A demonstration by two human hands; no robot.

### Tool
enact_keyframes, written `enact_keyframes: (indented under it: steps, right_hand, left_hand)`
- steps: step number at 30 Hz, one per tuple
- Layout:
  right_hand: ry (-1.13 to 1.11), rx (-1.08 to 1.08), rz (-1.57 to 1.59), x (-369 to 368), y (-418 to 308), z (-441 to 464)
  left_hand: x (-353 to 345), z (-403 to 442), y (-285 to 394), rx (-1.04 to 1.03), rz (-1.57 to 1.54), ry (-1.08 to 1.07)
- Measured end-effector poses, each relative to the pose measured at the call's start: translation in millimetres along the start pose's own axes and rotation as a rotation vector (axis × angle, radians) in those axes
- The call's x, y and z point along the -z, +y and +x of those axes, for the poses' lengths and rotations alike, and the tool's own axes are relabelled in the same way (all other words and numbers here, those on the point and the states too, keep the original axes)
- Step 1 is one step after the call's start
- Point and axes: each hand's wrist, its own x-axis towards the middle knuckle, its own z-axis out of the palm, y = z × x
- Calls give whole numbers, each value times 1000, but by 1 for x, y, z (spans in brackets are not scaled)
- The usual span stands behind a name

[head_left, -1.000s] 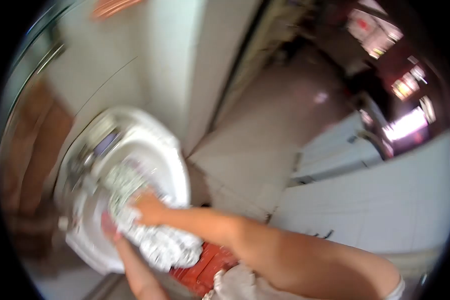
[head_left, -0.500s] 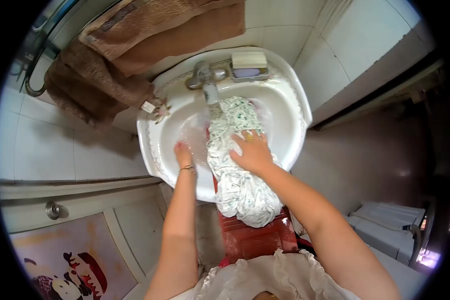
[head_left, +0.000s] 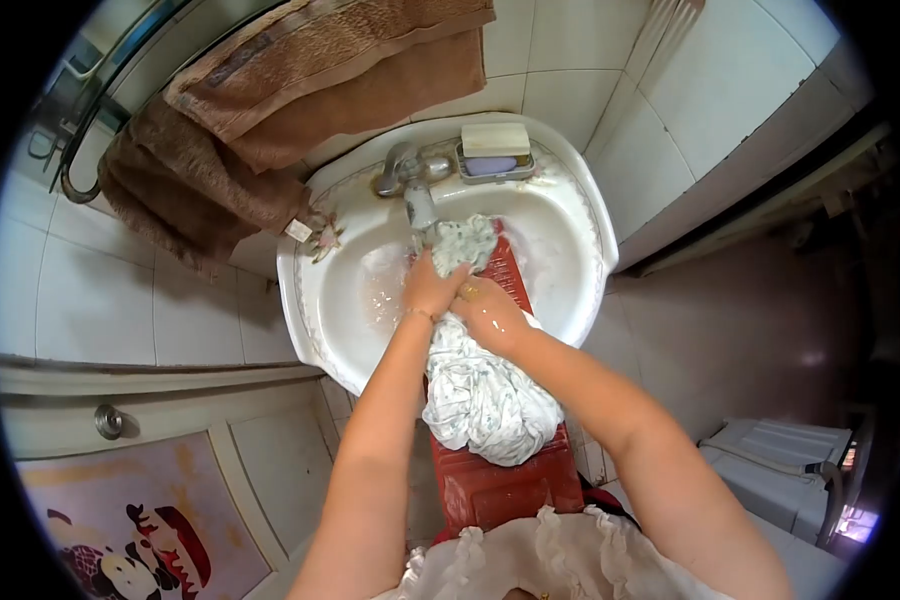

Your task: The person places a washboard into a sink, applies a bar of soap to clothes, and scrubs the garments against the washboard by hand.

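A wet white cloth with a small green print point(head_left: 492, 395) lies bunched on a red washboard point(head_left: 510, 480), which slopes from my body into the white sink point(head_left: 295, 285). Under the faucet point(head_left: 420, 205), the cloth's far end is gathered into a clump. My left hand point(head_left: 432, 288) grips this narrowed part from the left side. Close against it, my right hand point(head_left: 487, 308) is closed on the same cloth from the right. Fabric and the hands themselves hide some fingertips. Ridges of the board show to the right of the clump.
On the sink's back rim sits a soap dish point(head_left: 495, 168) with a pale bar and a purple one. Brown towels point(head_left: 340, 95) hang at the back left. A door with a round knob point(head_left: 108, 421) is at left, and a white appliance point(head_left: 775, 465) stands at lower right.
My left hand has moved right from the basin onto the cloth. My right hand has gone from lying flat to gripping. The cloth's far part is now gathered up, baring the board's ridges.
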Motion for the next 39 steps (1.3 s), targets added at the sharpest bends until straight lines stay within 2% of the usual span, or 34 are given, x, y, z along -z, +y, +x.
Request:
enact_keyframes:
  steps: [1, 2, 4, 5, 6, 8, 9, 10, 11, 12, 13, 14, 16, 17, 18, 20, 22, 23, 25, 26, 28, 29, 30, 31, 32, 34, 36, 37, 38, 39]
  right_hand:
    - [33, 152, -49, 10, -2, -1]
    - [29, 164, -51, 15, -3, -6]
    - [89, 59, 259, 25, 4, -16]
    - [248, -84, 449, 24, 13, -17]
    - [250, -75, 443, 29, 13, -8]
    - [497, -372, 549, 37, 5, 10]
    - [619, -523, 597, 38, -3, 7]
    - [611, -513, 598, 42, -10, 2]
    - [185, -434, 337, 47, -17, -6]
    - [-237, -347, 70, 50, -28, -17]
    - [-26, -541, 208, 50, -48, -26]
    - [24, -431, 187, 52, -57, -39]
    - [192, -160, 183, 68, -82, -66]
    - [209, -62, 154, 78, -91, -82]
    - [287, -78, 268, 82, -104, -98]
    - [197, -206, 214, 79, -123, -116]
    - [64, -210, -112, 48, -95, -96]
    - [145, -311, -92, 33, -68, -66]
    - [348, -415, -153, 19, -27, -5]
    - [459, -428, -232, 17, -18, 6]
    - [418, -319, -139, 13, -9, -2]
    - [362, -227, -39, 8, -7, -16]
    - [288, -236, 109, 24, -22, -33]
    - [212, -246, 256, 51, -49, -52]
    - [254, -249, 293, 67, -71, -71]
    - [127, -285, 89, 70, -99, -92]
    - [366, -111, -241, 28, -72, -71]
    - [343, -237, -243, 18, -54, -42]
    - [325, -362, -249, 13, -34, -9]
    - [398, -340, -268, 2, -13, 9]
  left_hand:
    - [-2, 7, -2, -56, -122, -4]
    - [1, 3, -3, -51, -126, 7]
    - [22, -10, 19, -199, -98, -144]
    - [34, -27, 30, -364, 33, -147]
    - [47, -54, 43, -522, 168, -151]
    - [56, -106, 57, -890, 26, -109]
    - [67, -122, 70, -879, 23, -110]
    - [82, -131, 83, -617, -48, -321]
    - [92, -136, 90, -350, -121, -522]
    - [87, -126, 79, -326, -143, -293]
    - [82, -116, 68, -295, -166, -64]
    - [70, -108, 53, -359, -138, 246]
    - [52, -126, 27, -279, -76, -51]
    - [53, -150, 27, -399, -132, -94]
    - [57, -178, 37, -462, -26, 83]
    - [77, -212, 65, -433, 14, 117]
    - [46, -198, 47, -396, 214, 154]
    - [24, -162, 29, -324, 166, 192]
    - [21, -88, 35, 7, 262, -31]
    - [16, -82, 34, 5, 255, -23]
    - [17, -72, 35, -36, 331, -7]
    - [20, -89, 29, -259, 304, 102]
    - [29, -120, 25, -476, 275, 206]
    - [53, -150, 34, -552, 183, 204]
    - [74, -176, 46, -626, 90, 200]
    - [78, -200, 54, -449, -171, 115]
    - [27, -164, 30, -284, 62, 252]
    - [12, -123, 22, -113, 61, 271]
    - [8, -80, 17, -53, 119, 284]
    - [2, -63, 15, 12, 170, 287]
